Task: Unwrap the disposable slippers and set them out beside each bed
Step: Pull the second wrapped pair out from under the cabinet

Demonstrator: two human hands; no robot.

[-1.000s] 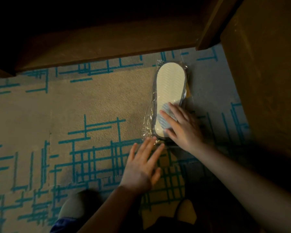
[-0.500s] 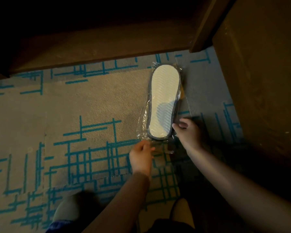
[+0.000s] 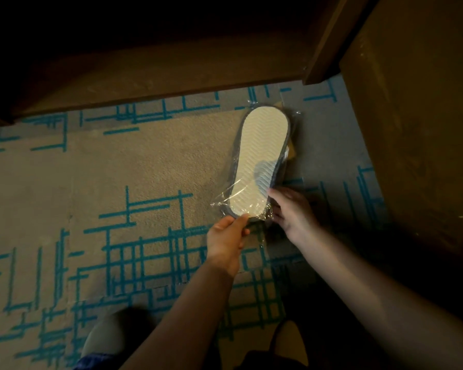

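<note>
I have the left hand (image 3: 226, 237) pinching the near end of the clear wrapper (image 3: 219, 202); the slippers (image 3: 259, 158) lie sole-up inside it on the carpet (image 3: 145, 166) by the bed frame (image 3: 145, 76), unwrapping barely begun; my right hand (image 3: 292, 209) grips the wrapper's right edge, and next I'd judge the film needs pulling apart

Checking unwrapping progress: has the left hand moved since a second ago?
Yes. The left hand went from flat on the carpet to pinching the wrapped slippers' near end.
</note>
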